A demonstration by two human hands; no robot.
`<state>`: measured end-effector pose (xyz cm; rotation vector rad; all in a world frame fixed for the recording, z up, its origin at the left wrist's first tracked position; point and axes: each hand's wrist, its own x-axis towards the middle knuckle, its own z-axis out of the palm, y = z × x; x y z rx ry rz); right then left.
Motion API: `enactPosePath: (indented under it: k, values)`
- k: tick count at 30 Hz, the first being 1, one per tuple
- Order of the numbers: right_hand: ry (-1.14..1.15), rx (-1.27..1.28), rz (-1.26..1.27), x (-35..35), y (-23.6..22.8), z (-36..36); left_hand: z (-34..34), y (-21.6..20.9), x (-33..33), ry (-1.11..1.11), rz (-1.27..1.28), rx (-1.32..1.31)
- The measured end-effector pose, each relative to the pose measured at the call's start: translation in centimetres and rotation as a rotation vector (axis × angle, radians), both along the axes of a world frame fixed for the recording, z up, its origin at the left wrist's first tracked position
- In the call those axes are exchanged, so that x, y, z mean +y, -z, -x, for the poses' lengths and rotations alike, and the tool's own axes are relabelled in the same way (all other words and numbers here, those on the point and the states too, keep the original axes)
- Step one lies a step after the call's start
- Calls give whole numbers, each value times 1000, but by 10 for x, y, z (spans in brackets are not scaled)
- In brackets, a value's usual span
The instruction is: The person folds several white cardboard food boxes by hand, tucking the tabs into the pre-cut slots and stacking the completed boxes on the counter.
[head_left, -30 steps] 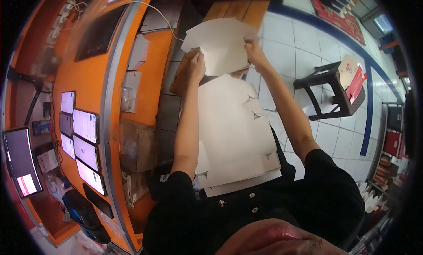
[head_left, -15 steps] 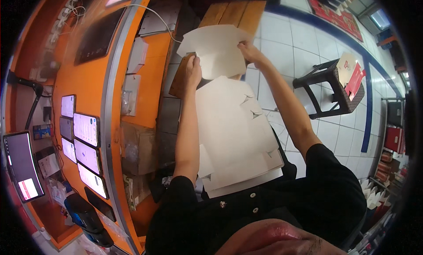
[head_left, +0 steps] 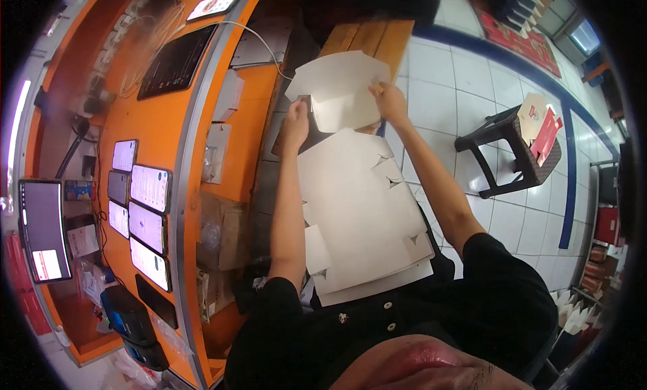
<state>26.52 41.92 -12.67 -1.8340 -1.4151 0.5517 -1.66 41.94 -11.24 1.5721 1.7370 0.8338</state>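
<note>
Beyond my lap I hold a partly folded white cardboard box (head_left: pixel 345 110), its flaps standing up and spreading out on the far side. My left hand (head_left: pixel 295 126) is closed on its left side edge, by a folded corner. On the other side, my right hand (head_left: pixel 389 102) pinches the right edge between thumb and fingers. Across my lap lies a stack of flat white cardboard blanks (head_left: pixel 360 208) with slits and small tabs along the sides. The top of this stack is just below the box.
A wooden bench (head_left: pixel 377 40) stands under and beyond the box. To the left, an orange counter (head_left: pixel 148 114) carries several phones (head_left: pixel 147 225) and a tablet (head_left: pixel 176 61). A dark stool (head_left: pixel 509 144) with card pieces (head_left: pixel 544 137) on it is at the right.
The box has narrowed, and its side flaps stand more upright. Both hands remain on its edges. The whole view has shifted slightly, with the counter now further right.
</note>
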Motion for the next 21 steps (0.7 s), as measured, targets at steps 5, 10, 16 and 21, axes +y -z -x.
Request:
enactPosePath:
  k: [5, 10, 16, 21]
  values:
    - [16, 163, -32, -109, -40, -19, 30, -50, -122, -182, -153, -59]
    - [-172, 40, 203, -257, -105, -18, 42, -56, -301, -400, 64, 143]
    - [-194, -11, 271, -319, -117, -7, 22, -54, -381, -502, 85, -43]
    - [-233, -41, 200, -318, -118, -26, 24, -69, -396, -383, 108, -195]
